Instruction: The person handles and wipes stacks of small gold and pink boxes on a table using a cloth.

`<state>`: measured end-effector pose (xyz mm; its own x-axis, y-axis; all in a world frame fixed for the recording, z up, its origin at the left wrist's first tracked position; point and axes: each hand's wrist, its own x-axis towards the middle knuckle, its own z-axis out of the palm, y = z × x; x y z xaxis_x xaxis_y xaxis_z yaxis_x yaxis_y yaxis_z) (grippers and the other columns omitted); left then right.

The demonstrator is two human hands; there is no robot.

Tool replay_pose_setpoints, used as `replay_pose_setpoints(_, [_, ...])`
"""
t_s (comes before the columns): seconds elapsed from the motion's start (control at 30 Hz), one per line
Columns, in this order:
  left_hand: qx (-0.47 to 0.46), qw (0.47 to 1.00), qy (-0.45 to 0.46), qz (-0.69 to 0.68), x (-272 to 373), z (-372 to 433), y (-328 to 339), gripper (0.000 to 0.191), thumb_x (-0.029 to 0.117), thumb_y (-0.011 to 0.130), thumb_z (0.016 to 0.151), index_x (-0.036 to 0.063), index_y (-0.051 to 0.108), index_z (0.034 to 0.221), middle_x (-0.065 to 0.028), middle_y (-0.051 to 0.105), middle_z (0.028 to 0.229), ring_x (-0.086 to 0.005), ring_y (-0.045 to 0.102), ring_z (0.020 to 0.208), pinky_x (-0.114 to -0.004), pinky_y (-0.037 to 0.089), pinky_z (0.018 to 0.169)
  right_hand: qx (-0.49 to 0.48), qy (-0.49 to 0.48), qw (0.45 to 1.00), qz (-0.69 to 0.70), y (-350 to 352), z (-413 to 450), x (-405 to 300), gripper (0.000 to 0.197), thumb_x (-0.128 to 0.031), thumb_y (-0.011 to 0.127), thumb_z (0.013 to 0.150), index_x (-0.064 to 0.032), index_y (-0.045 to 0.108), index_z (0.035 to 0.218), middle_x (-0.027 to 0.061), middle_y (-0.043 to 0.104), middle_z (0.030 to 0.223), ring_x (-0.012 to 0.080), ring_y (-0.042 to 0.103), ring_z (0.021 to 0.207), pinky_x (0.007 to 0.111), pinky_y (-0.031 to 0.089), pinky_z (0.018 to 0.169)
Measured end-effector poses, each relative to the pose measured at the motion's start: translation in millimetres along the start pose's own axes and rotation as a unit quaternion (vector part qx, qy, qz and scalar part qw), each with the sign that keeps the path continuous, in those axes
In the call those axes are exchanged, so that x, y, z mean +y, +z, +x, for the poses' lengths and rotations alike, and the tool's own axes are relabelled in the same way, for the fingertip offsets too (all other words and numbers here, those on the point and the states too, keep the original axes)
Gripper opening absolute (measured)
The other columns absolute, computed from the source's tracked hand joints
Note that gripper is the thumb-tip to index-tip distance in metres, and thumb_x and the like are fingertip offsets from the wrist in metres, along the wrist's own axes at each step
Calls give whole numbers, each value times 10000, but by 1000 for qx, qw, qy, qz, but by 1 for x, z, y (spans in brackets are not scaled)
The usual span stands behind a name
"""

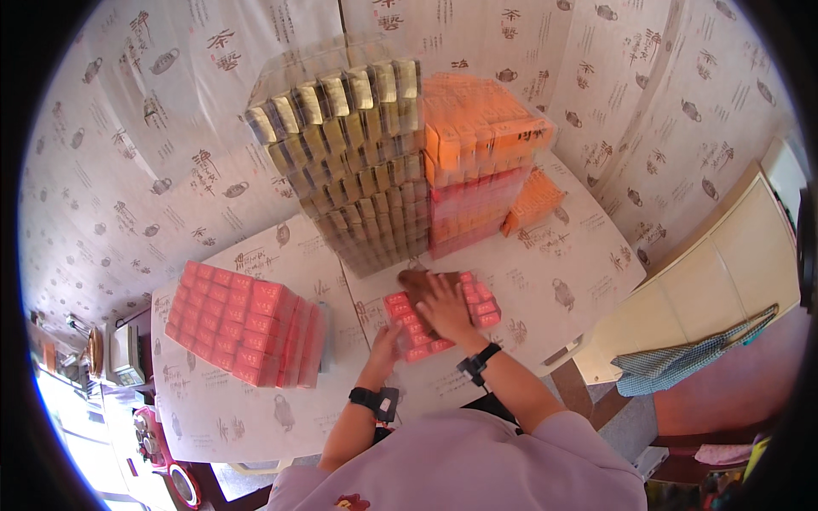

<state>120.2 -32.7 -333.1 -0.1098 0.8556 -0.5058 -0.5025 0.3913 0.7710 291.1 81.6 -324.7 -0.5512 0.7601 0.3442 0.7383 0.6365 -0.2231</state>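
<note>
Small red boxes [415,329] lie grouped on the table before me, seemingly under clear film. Across their top rests a brown cloth [418,290], with my right hand [444,306] lying flat on it, fingers spread. My left hand [385,348] is at the near left edge of the group; whether its fingers grip a box or only touch it cannot be told. On the table's left part stands a larger block of red boxes [236,319]. Each wrist wears a black band with a small device.
Behind the group rises a tall wrapped stack of gold and dark boxes [358,160]. Right of it are orange boxes [479,128] on wrapped red ones [476,204], then a smaller orange block [537,198]. A checked cloth [671,364] hangs by the cream cabinet [709,274] at right.
</note>
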Motion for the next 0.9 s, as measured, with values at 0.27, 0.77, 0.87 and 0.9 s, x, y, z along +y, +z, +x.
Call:
replay_pose_setpoints(0.27, [7, 998, 16, -65, -18, 15, -13, 440, 303, 692, 917, 65, 500, 1233, -58, 625, 1115, -179, 650, 992, -340, 572, 777, 11, 207, 978, -29, -3, -57, 64, 417, -398, 512, 964, -127, 669, 1238, 149, 294, 1582, 430, 315, 1408, 662, 242, 1105])
replay_pose_setpoints(0.77, [-36, 995, 31, -88, -3, -5, -1, 759, 685, 338, 970, 137, 352, 1495, -96, 517, 1423, -257, 550, 1248, -418, 541, 884, -49, -68, 994, 65, -14, -29, -69, 430, -424, 531, 956, -201, 624, 1311, 75, 248, 1615, 343, 258, 1463, 640, 223, 1132])
replay_pose_setpoints(0.87, [-11, 999, 24, -47, -27, 15, -26, 683, 618, 477, 960, 102, 434, 1405, -92, 582, 1280, -220, 606, 1110, -390, 554, 810, -51, -44, 996, 53, -8, -12, -54, 445, -427, 520, 961, -196, 610, 1330, 75, 238, 1618, 339, 248, 1467, 626, 228, 1138])
replay_pose_setpoints(0.9, [9, 1000, 11, 13, -33, 23, -33, 644, 582, 550, 948, 83, 479, 1349, -81, 622, 1175, -194, 641, 1004, -364, 563, 746, -49, -20, 998, 40, -7, -8, -44, 441, -429, 516, 965, -194, 611, 1326, 77, 244, 1615, 340, 253, 1465, 627, 233, 1135])
